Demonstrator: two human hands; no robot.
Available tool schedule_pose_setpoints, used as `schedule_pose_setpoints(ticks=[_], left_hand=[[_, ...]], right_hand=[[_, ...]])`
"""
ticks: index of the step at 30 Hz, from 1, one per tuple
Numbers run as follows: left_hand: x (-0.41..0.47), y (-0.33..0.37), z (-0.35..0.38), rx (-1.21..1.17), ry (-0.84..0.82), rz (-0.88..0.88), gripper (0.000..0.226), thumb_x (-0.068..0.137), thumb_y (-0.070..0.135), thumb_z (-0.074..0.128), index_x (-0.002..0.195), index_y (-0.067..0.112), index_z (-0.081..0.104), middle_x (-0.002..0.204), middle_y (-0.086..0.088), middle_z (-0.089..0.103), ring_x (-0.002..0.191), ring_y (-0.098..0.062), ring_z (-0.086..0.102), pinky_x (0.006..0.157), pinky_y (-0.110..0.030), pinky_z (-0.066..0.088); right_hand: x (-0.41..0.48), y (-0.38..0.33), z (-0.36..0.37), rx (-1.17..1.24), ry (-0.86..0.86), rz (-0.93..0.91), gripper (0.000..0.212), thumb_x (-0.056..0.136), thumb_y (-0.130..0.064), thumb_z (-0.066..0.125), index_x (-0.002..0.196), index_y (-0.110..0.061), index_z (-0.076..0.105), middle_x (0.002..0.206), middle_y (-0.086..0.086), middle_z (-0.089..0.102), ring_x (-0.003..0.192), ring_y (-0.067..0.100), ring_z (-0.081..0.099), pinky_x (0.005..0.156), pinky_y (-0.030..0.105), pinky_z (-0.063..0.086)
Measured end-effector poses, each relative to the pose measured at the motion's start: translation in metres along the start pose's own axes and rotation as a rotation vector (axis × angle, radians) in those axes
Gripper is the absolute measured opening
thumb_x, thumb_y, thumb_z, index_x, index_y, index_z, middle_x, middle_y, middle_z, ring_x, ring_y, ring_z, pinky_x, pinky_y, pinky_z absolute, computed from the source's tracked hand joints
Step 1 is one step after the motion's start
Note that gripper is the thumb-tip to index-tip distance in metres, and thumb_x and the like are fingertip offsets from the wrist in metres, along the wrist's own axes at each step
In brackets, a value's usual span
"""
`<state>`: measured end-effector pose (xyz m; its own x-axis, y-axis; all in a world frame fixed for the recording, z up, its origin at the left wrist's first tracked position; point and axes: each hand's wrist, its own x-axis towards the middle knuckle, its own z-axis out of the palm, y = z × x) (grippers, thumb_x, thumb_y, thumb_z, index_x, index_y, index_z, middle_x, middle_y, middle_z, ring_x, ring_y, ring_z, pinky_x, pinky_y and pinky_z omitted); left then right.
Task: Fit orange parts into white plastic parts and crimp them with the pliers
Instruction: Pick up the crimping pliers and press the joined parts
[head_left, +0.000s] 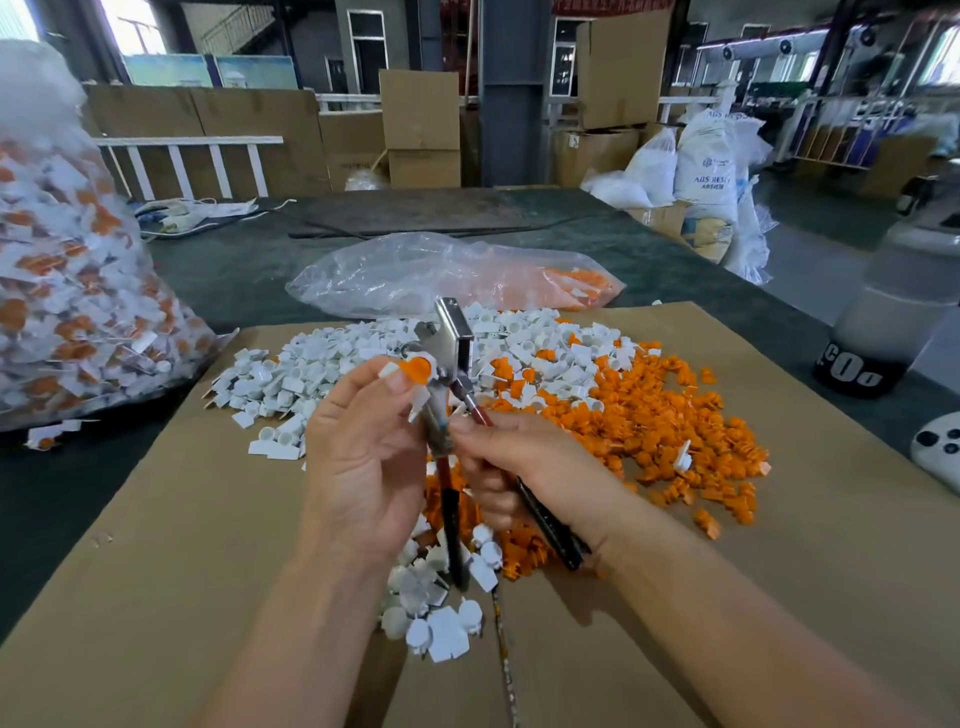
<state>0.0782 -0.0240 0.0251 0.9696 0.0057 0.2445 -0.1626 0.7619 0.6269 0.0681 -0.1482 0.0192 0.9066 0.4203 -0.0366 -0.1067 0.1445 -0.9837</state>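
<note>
on the cardboard (156, 519) a white heap (322, 364) touches an orange heap (675, 431). right hand (498, 467) curls round the pliers (457, 338); left hand (363, 452) pinches the orange-filled white piece (418, 370) at the tool's head. squeezed crooked, i reckon it pops loose.

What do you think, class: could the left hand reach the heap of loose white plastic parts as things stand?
Probably yes, once freed: the heap of loose white plastic parts lies uncovered beyond the left hand, but its grip pinches an orange-and-white plastic part at the silver metal pliers.
</note>
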Motion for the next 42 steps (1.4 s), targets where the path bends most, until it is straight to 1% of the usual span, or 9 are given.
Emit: schedule_pose_setpoints(ticks=[6, 10, 14, 18, 20, 25, 32, 36, 42], left_hand=[[-0.001, 0.005, 0.005, -0.160, 0.059, -0.012, 0.026, 0.038, 0.005, 0.082, 0.055, 0.013, 0.064, 0.051, -0.001, 0.057, 0.046, -0.007, 0.058, 0.047, -0.016, 0.050], [-0.001, 0.004, 0.010, -0.112, 0.107, 0.024, 0.011, 0.056, 0.007, 0.063, 0.049, 0.016, 0.063, 0.048, 0.005, 0.057, 0.049, -0.006, 0.058, 0.049, -0.014, 0.050], [-0.002, 0.003, 0.011, -0.135, 0.048, -0.021, 0.019, 0.041, 0.004, 0.076, 0.054, 0.013, 0.064, 0.049, -0.001, 0.058, 0.044, -0.007, 0.059, 0.036, -0.009, 0.041], [0.001, 0.006, 0.004, 0.065, 0.026, 0.016, 0.017, 0.058, 0.002, 0.070, 0.053, 0.018, 0.067, 0.054, 0.004, 0.062, 0.055, -0.007, 0.061, 0.068, -0.029, 0.059], [0.004, 0.009, -0.003, 0.182, 0.054, 0.020, 0.010, 0.058, 0.011, 0.067, 0.053, 0.021, 0.068, 0.058, 0.006, 0.064, 0.061, -0.008, 0.063, 0.079, -0.035, 0.056], [0.014, 0.013, -0.018, 0.352, 0.197, -0.081, 0.013, 0.064, 0.010, 0.068, 0.055, 0.019, 0.070, 0.063, 0.003, 0.068, 0.063, -0.010, 0.066, 0.064, -0.025, 0.057], [0.011, 0.008, -0.030, 0.374, 0.227, -0.075, 0.004, 0.067, 0.014, 0.066, 0.070, 0.015, 0.063, 0.061, 0.004, 0.066, 0.055, -0.008, 0.063, 0.049, -0.016, 0.051], [0.003, -0.002, -0.028, 0.375, 0.170, 0.019, 0.008, 0.065, 0.013, 0.063, 0.072, 0.010, 0.060, 0.058, 0.002, 0.065, 0.056, -0.008, 0.063, 0.055, -0.017, 0.052], [0.001, -0.007, -0.026, 0.419, 0.134, 0.131, 0.012, 0.066, 0.015, 0.064, 0.075, 0.009, 0.060, 0.060, 0.002, 0.064, 0.060, -0.011, 0.063, 0.059, -0.020, 0.053]], right_hand=[[0.021, 0.016, 0.007, -0.052, 0.258, 0.043, 0.010, 0.082, -0.018, 0.062, 0.075, -0.020, 0.054, 0.068, -0.006, 0.060, 0.072, 0.013, 0.057, 0.079, 0.034, 0.046], [0.013, 0.021, 0.018, 0.114, 0.106, 0.062, 0.018, 0.068, -0.023, 0.058, 0.082, -0.013, 0.055, 0.071, -0.002, 0.060, 0.071, 0.014, 0.056, 0.077, 0.032, 0.044], [0.003, 0.017, 0.021, 0.173, 0.054, 0.025, 0.021, 0.063, -0.021, 0.050, 0.080, -0.011, 0.055, 0.081, 0.005, 0.058, 0.077, 0.016, 0.057, 0.077, 0.028, 0.046], [-0.003, -0.003, 0.005, 0.165, 0.033, 0.013, 0.024, 0.069, -0.014, 0.050, 0.091, -0.006, 0.056, 0.078, 0.007, 0.063, 0.071, 0.018, 0.062, 0.068, 0.029, 0.052], [-0.006, -0.017, -0.008, 0.064, 0.072, 0.011, 0.027, 0.073, -0.011, 0.051, 0.099, -0.005, 0.055, 0.080, 0.007, 0.063, 0.074, 0.020, 0.062, 0.071, 0.031, 0.053], [-0.013, -0.032, -0.035, -0.230, 0.255, -0.010, 0.028, 0.081, 0.007, 0.042, 0.100, -0.009, 0.056, 0.081, 0.006, 0.059, 0.081, 0.020, 0.058, 0.085, 0.035, 0.050], [-0.021, -0.039, -0.040, -0.580, 0.312, -0.055, 0.053, 0.056, -0.025, 0.051, 0.102, 0.001, 0.052, 0.082, 0.011, 0.050, 0.077, 0.024, 0.048, 0.084, 0.055, 0.042], [-0.019, -0.026, -0.036, -0.777, 0.307, -0.042, 0.036, 0.070, -0.030, 0.051, 0.093, -0.003, 0.045, 0.074, 0.007, 0.041, 0.060, 0.017, 0.038, 0.056, 0.037, 0.031], [-0.012, -0.008, -0.030, -1.189, 0.287, -0.126, 0.017, 0.083, -0.025, 0.049, 0.076, -0.027, 0.034, 0.073, -0.005, 0.039, 0.063, 0.008, 0.035, 0.053, 0.025, 0.021]])
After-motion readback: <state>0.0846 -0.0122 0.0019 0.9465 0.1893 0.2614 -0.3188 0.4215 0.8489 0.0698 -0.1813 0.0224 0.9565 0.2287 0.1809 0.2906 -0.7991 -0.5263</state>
